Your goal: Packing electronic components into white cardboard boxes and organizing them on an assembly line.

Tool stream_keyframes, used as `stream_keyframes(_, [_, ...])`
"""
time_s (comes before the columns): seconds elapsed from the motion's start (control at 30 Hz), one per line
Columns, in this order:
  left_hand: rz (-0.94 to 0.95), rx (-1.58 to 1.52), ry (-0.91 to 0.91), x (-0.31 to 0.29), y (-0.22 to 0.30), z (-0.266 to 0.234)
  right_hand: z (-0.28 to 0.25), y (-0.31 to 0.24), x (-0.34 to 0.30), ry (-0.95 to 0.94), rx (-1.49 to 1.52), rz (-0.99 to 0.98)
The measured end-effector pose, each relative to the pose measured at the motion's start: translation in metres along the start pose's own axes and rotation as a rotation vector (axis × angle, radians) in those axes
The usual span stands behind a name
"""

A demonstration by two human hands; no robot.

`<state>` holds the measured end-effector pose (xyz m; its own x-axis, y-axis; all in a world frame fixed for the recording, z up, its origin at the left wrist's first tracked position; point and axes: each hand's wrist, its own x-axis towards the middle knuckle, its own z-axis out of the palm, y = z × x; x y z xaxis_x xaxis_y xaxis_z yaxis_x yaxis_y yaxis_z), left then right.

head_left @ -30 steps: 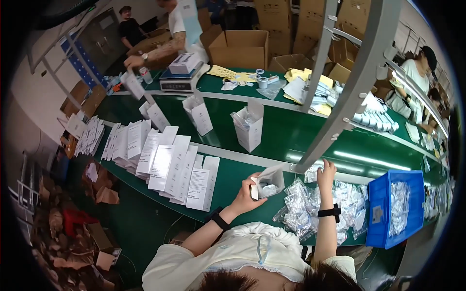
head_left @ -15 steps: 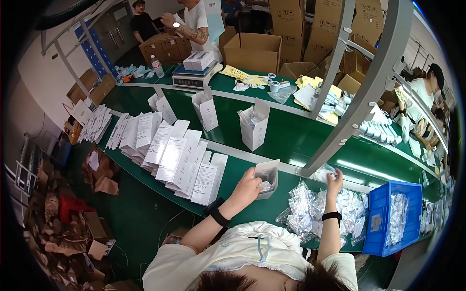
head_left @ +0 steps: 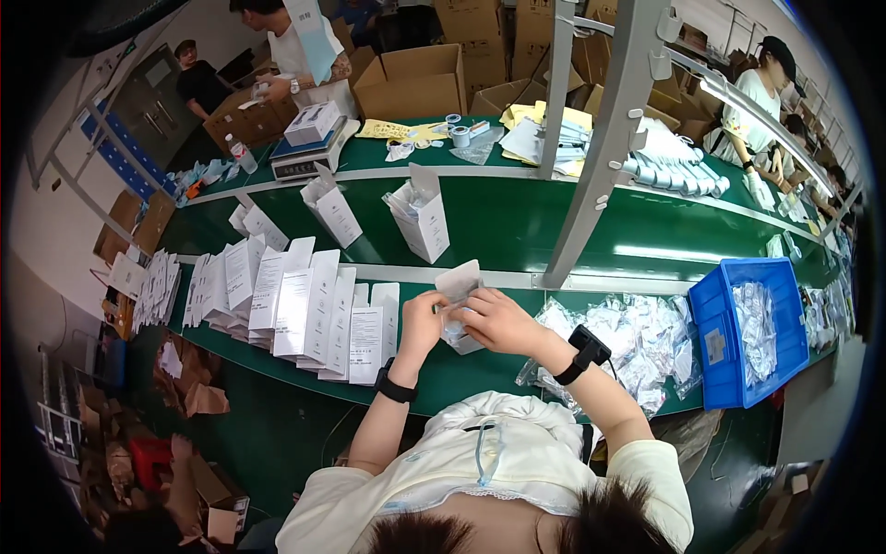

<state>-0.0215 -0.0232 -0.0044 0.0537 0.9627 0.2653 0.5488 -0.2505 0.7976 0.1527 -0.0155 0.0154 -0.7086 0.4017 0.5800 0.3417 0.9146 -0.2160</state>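
Note:
A small open white carton [head_left: 460, 280] stands in front of me, its lid flap raised at the back. My left hand [head_left: 424, 321] grips its left side, fingers closed at the rim. Over the opening, my right hand [head_left: 501, 320] is closed on a clear plastic bag [head_left: 452, 325] that sits partly inside. The fingers hide most of the bag and its contents. Right of the carton lies a heap of clear bags with white contents [head_left: 628, 337]. To the left, several upright white cartons [head_left: 314, 309] stand packed in a row.
A blue bin [head_left: 724, 346] holding more bags stands at the right. Three filled white cartons, one of them here [head_left: 420, 217], stand on the green belt beyond. A grey metal post [head_left: 604, 138] rises at the belt's near edge. Co-workers [head_left: 757, 111] stand across the line.
My right hand has come left from the heap to the carton with a clear bag. My left hand has shifted to the carton's left rim. The whole view has turned slightly.

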Motion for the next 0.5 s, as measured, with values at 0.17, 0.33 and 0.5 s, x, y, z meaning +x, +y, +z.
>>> stream_keyframes(0.17, [0.040, -0.124, 0.067, -0.004, -0.008, 0.005, -0.011, -0.001, -0.003, -0.014, -0.127, 0.050])
stream_keyframes(0.33, [-0.096, -0.127, 0.186, -0.009, 0.000, 0.015, 0.002, -0.003, -0.013, 0.086, -0.096, 0.016])
stream_keyframes(0.5, [0.093, 0.168, 0.223, -0.012, 0.014, 0.016, 0.009, -0.010, -0.009, -0.268, -0.106, 0.022])
